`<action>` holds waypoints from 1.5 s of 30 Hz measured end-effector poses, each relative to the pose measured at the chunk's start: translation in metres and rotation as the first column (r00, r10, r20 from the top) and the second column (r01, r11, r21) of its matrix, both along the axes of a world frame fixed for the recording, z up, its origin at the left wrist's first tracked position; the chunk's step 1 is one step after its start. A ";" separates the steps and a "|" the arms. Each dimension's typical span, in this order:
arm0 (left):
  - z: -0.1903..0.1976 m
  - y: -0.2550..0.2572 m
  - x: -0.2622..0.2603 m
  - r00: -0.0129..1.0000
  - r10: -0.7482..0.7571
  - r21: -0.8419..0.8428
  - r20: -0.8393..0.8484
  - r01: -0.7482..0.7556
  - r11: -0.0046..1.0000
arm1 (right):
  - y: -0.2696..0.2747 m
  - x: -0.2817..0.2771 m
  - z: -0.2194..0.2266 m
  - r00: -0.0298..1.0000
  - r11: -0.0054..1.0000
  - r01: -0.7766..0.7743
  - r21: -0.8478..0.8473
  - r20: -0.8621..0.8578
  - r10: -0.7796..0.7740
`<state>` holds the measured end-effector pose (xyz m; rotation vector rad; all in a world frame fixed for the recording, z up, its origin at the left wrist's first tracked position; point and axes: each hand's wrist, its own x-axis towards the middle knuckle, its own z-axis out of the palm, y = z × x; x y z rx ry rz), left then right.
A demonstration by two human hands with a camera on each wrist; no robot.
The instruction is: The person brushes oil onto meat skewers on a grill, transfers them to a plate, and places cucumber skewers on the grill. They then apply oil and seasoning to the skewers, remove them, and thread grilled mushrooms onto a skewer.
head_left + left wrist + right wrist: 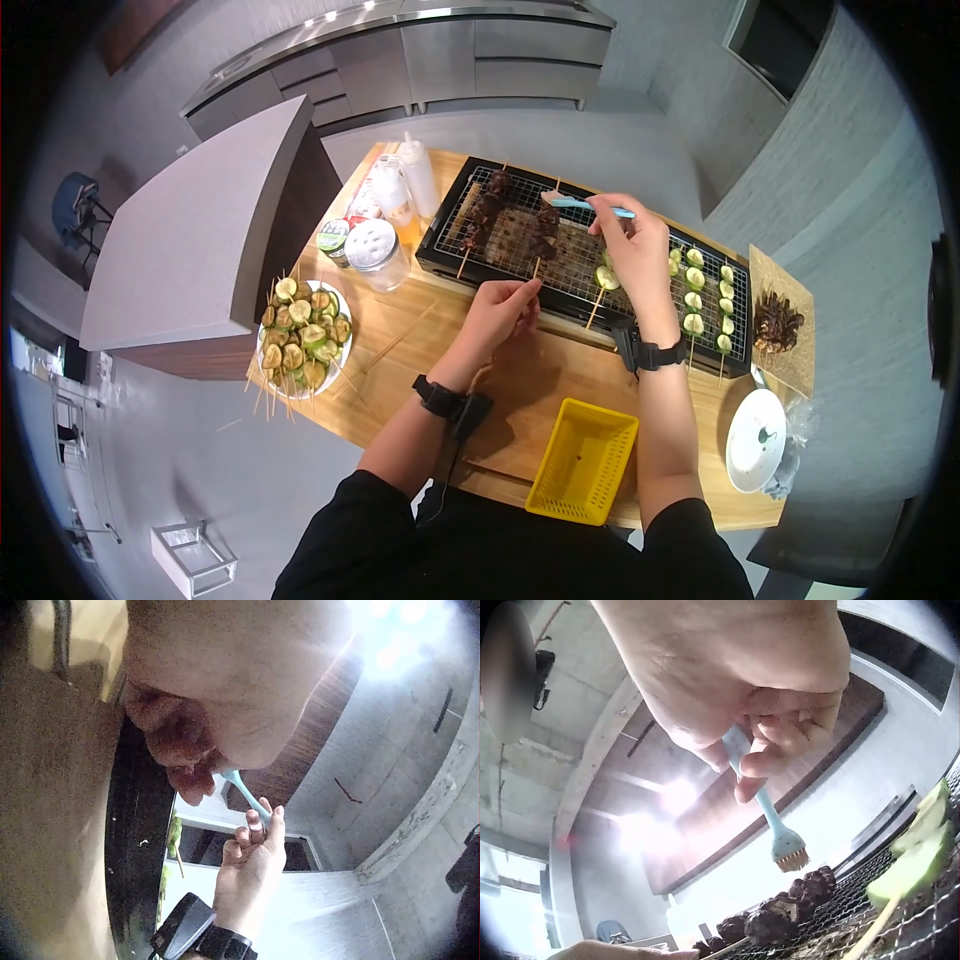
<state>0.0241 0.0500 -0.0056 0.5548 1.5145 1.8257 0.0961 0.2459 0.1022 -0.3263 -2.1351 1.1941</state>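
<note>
My right hand (635, 245) grips a light blue basting brush (784, 841), its bristles pointing down just above a dark meat skewer (772, 919) in the right wrist view. That skewer lies across the black grill (517, 222), and my left hand (492, 318) pinches the near end of its stick between thumb and finger. Another meat skewer (483, 215) is to its left on the wire mesh. Close under my right hand is a green zucchini skewer (606, 277); more zucchini skewers (694, 300) line the grill's right part. The left wrist view hides the pinched stick behind the fingers.
Left on the wooden table stand a squeeze bottle (419, 182), a lidded jar (374, 258) and a white plate (347, 352) heaped with zucchini skewers. A yellow basket (566, 500) is at the near edge. Rightward are a white pan (757, 450) and a board (790, 370) bearing dark meat.
</note>
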 end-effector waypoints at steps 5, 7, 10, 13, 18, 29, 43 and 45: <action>0.000 -0.001 0.000 1.000 -0.003 0.015 0.010 0.002 1.000 | 0.000 0.002 -0.002 0.999 0.996 -0.034 0.079 0.005 0.034; -0.003 -0.001 -0.001 1.000 -0.002 0.005 0.013 0.002 1.000 | -0.001 0.007 0.004 0.999 0.999 -0.033 0.043 0.044 0.031; 0.001 -0.002 0.000 1.000 -0.003 -0.016 0.008 0.003 1.000 | -0.006 0.015 0.012 0.995 0.996 -0.066 0.056 0.083 0.061; 0.000 -0.002 0.000 1.000 0.008 -0.009 0.009 -0.008 1.000 | -0.004 0.019 0.007 0.993 0.996 -0.083 0.032 0.089 0.080; 0.001 -0.002 0.000 1.000 0.010 -0.030 -0.010 -0.010 0.999 | -0.006 0.026 0.006 0.986 0.988 -0.146 0.056 0.093 0.140; 0.008 -0.005 0.000 0.998 0.014 -0.130 -0.068 -0.022 0.991 | 0.028 0.082 0.027 0.994 0.981 -0.074 -0.180 -0.091 0.058; 0.062 0.001 0.042 0.854 -0.397 -0.386 -0.335 0.260 0.885 | 0.056 0.121 0.034 0.994 0.977 -0.020 -0.213 -0.112 -0.004; 0.079 0.011 0.047 0.803 -0.431 -0.454 -0.412 0.229 0.861 | 0.057 0.124 0.036 0.996 0.982 -0.025 -0.189 -0.091 0.007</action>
